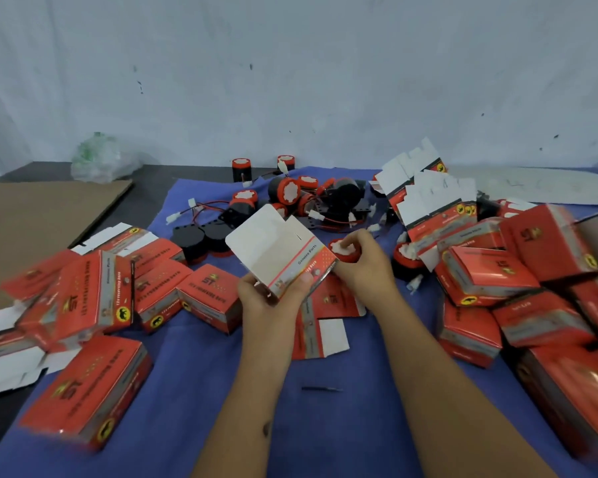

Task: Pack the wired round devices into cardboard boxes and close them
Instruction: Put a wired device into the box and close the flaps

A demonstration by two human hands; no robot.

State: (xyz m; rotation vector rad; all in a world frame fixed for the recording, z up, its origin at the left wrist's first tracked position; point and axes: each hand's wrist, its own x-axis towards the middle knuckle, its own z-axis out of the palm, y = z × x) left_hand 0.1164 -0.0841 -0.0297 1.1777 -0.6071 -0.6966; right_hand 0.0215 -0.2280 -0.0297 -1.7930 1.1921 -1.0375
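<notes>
My left hand (273, 298) grips an open red and white cardboard box (280, 250) by its lower corner, flaps raised and white inside showing. My right hand (363, 260) pinches a round red and black device (342, 251) with a white centre, held just right of the box's open side. More round devices with red and black wires and white plugs lie in a heap (290, 198) behind the box. Flat unfolded boxes (428, 198) stand at the back right.
Closed red boxes are piled at the left (94, 298) and the right (491, 277) on a blue cloth (204, 374). A brown cardboard sheet (32, 219) lies far left, a plastic bag (97, 160) behind it. A small dark stick (320, 389) lies between my forearms.
</notes>
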